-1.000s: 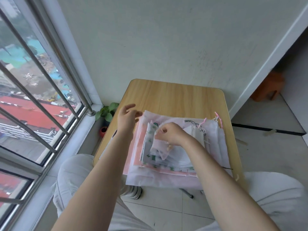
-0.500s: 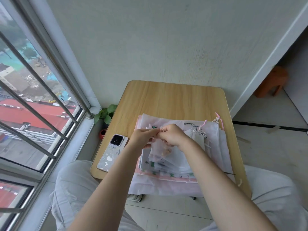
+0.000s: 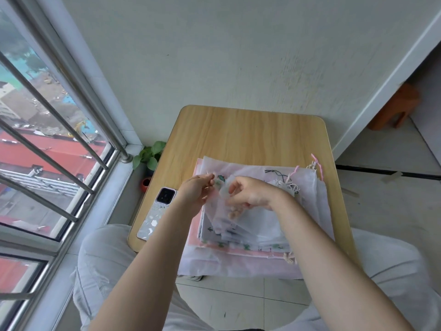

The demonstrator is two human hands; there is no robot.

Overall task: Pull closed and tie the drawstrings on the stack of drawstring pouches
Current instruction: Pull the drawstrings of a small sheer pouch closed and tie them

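While pinching: both hands [image 3: 226, 192], one pouch [image 3: 223, 206].

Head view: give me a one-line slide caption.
Both hands, left hand and right hand, pinch the top pouch above the stack of pouches on a wooden table.

No readable text, label, brand or number found. Dark and green printed marks seen on stacked pouches [image 3: 250, 232], too blurred to be read.
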